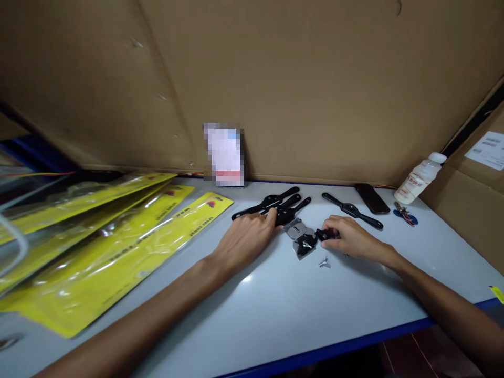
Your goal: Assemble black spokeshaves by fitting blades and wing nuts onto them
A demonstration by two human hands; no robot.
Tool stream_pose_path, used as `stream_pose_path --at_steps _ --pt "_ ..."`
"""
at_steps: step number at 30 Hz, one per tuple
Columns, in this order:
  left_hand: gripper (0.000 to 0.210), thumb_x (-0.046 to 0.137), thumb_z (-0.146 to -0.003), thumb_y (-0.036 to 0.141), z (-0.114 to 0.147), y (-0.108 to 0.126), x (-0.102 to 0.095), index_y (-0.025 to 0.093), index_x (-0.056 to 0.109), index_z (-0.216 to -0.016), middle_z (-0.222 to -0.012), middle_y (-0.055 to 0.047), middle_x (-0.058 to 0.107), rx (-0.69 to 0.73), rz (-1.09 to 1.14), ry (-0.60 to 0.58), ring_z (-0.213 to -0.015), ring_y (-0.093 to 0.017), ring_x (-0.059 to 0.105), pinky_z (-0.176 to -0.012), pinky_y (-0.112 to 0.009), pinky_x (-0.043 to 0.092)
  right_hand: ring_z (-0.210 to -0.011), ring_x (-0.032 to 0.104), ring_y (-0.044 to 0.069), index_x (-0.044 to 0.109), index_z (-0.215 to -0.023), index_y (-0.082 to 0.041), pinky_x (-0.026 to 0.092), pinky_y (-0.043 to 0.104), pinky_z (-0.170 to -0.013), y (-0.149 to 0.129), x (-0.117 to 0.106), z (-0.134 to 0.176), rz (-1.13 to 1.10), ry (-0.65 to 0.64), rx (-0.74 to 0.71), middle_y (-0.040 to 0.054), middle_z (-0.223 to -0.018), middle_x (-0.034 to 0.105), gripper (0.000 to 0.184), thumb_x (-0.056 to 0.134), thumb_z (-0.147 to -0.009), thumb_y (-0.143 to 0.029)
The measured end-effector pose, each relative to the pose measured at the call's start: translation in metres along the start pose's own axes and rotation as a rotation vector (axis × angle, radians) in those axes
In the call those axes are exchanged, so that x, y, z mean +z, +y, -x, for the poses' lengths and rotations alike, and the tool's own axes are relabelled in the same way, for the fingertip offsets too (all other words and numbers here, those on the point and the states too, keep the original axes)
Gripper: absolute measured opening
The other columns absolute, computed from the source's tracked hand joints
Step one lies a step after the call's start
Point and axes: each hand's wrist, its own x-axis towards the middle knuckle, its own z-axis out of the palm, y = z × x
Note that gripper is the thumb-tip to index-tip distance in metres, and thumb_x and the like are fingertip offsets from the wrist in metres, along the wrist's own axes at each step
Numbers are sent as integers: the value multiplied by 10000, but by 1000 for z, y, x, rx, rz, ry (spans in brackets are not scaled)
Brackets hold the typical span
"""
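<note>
Several black spokeshave bodies point(289, 199) lie in a loose pile near the middle of the table. My left hand point(252, 231) reaches over the pile's near side, its fingers closed on one spokeshave body and partly hiding it. My right hand point(348, 235) pinches a small black metal part point(323, 234), mostly covered by the fingers. Between my hands lie small clear packets point(304, 242) with grey blades and black pieces. A few silver thumbscrews point(325, 262) rest just below. One more spokeshave body point(352, 210) lies apart, beyond my right hand.
Yellow blister packs point(157, 252) are stacked along the left. A black phone point(372, 198), a plastic bottle point(418, 179) and a blue keyring bunch point(406, 214) sit at the back right. A blurred card point(225, 157) leans against the cardboard wall point(315, 94).
</note>
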Motion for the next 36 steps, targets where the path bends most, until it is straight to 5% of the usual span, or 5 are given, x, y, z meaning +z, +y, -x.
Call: stream_pose_path --at_steps 6,10,17,30,36 --pt "282 391 -994 349 0 -10 9 182 572 -857 -727 -102 671 -90 265 75 -644 -251 637 -546 -297 316 -594 437 129 457 -654 -207 311 293 -590 -2 -1 -3 -141 85 29 -17 -630 509 265 602 -874 -237" --pt "277 483 -955 374 6 -7 -4 203 478 -738 -547 22 512 -201 1036 223 -438 -119 462 -471 -228 288 -557 505 130 457 -698 -217 363 291 -566 -4 -2 -2 -437 235 118 -9 -602 578 261 556 -910 -333" --pt "551 226 -1041 447 8 0 -25 113 633 -881 -412 114 213 -361 2165 -106 -354 -61 55 -338 -171 130 -489 389 91 572 -725 -196 308 267 -482 -16 -5 2 -613 282 147 -53 -545 455 249 633 -847 -404" --pt "506 481 -923 603 20 19 -22 208 442 -611 -465 100 246 -132 1735 21 -417 -67 175 -396 -196 165 -563 444 136 627 -629 -188 331 307 -598 10 6 -6 -181 203 201 -4 -569 534 317 579 -896 -351" --pt "355 385 -985 345 44 53 -35 239 365 -648 -525 76 291 358 1181 123 -456 -102 245 -482 -274 205 -831 621 209 700 -864 -188 461 335 -728 -7 -2 -4 -308 330 96 82 -885 697 236 582 -900 -389"
